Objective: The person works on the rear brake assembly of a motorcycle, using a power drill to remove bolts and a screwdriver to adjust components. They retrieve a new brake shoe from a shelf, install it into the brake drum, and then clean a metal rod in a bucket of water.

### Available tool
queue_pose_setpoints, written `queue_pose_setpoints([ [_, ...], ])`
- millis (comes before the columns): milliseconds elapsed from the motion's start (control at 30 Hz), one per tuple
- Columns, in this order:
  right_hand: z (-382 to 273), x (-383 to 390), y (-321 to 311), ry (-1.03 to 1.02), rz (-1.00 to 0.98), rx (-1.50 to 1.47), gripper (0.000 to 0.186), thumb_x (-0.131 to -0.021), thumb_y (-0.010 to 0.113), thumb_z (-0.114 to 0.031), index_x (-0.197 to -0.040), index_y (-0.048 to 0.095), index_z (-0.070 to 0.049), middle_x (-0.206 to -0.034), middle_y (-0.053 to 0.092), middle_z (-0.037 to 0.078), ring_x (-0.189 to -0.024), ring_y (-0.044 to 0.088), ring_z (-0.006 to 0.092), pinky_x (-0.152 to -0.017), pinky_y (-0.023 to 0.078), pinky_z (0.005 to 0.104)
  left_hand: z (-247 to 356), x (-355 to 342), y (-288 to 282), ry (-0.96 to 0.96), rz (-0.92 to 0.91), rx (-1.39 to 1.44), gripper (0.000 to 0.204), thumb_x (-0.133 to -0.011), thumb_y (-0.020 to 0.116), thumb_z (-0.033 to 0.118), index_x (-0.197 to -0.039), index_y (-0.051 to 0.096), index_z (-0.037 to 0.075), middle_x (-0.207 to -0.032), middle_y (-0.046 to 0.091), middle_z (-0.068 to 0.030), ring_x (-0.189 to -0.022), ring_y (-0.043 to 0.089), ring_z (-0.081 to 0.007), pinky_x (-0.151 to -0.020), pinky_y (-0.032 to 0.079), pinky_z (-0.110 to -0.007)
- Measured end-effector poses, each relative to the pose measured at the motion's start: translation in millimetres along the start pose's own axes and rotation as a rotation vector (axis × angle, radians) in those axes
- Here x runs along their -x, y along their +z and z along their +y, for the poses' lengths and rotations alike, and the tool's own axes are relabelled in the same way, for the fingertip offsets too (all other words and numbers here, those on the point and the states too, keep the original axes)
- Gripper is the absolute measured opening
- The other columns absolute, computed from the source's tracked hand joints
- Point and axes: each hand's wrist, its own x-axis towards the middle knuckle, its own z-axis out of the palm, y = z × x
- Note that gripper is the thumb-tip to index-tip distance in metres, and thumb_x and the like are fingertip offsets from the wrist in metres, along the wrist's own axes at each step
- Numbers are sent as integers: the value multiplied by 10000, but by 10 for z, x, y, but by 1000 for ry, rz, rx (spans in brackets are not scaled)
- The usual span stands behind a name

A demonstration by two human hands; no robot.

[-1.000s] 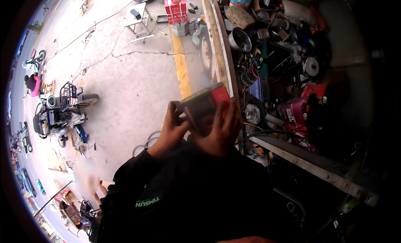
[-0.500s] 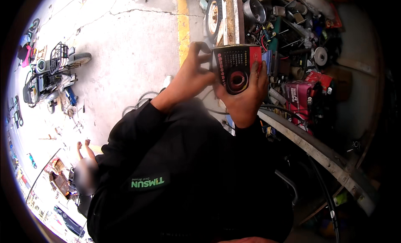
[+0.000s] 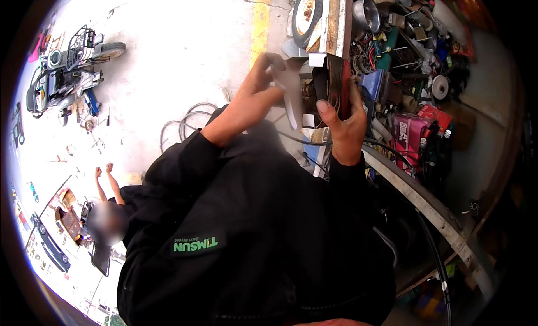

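Observation:
My right hand point(image 3: 349, 132) grips a small cardboard box point(image 3: 336, 82), thumb on the near side and fingers round its red side. The box's end has come open toward the left. Inside it a brownish, copper-looking part point(image 3: 307, 91) shows partly; its kind is unclear. At the open end my left hand point(image 3: 255, 99) has bent fingers and thumb closed at a pale flap point(image 3: 290, 96), which is smeared by motion. Both hands are held up in front of my dark jacket.
A bench point(image 3: 412, 180) with a worn metal edge runs along the right, heaped with tools, wires, a metal bowl point(image 3: 366, 14) and a magenta box point(image 3: 409, 134). A wheel point(image 3: 307, 15) stands beyond. Black hose point(image 3: 188, 116) loops on the floor. Left are a motorbike point(image 3: 70, 74) and another person point(image 3: 109, 214).
The box has turned from its printed face to its end, which is now open with a flap out. My view has shifted, so the surroundings sit differently.

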Motion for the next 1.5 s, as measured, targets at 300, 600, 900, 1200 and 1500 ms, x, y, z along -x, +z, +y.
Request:
queue_pose_setpoints([
  [300, -186, 9, 500, -100, 10, -18, 968, -739, 835, -217, -1467, 302, 134, -1364, 510, 188, -1228, 522, 234, -1070, 396, 345, 360, 229, -389, 101, -71, 76, 421, -800, 422, -89, -1170, 354, 102, -1120, 557, -107, -953, 574, -144, -781, 515, -313],
  [600, -299, -188, 1032, -307, -71, 120, 1063, -685, 853, -235, -1485, 257, 131, -1406, 438, 238, -1271, 492, 296, -1071, 405, 386, 562, 368, -722, 219, 142, -298, 431, -862, 618, 28, -1204, 358, 63, -1019, 554, -74, -848, 520, -75, -678, 462, -260],
  [900, -311, -340, 1300, -479, -64, 402, 1086, -695, 849, -359, -1485, 274, 114, -1426, 414, 267, -1322, 444, 349, -1100, 360, 421, 810, 427, -984, 112, 175, -386, 468, -807, 697, 53, -1227, 496, 5, -999, 647, -146, -929, 657, -187, -786, 537, -340],
  [1200, -387, -140, 1754, -835, -85, 797, 1102, -716, 779, -570, -1504, 316, 46, -1503, 368, 305, -1375, 377, 481, -1120, 297, 559, 662, 751, -1404, 79, 244, -159, 769, -724, 836, 268, -1338, 498, -49, -1158, 640, -182, -970, 652, -194, -846, 536, -313],
  [1500, -778, -185, 2633, -1098, -254, 898, 1115, -704, 782, -586, -1529, 304, -9, -1505, 374, 275, -1377, 391, 452, -1087, 340, 555, 839, 1276, -1954, 244, 496, -309, 362, -879, 710, 187, -1135, 622, -54, -989, 712, -102, -917, 639, -122, -805, 530, -298],
])
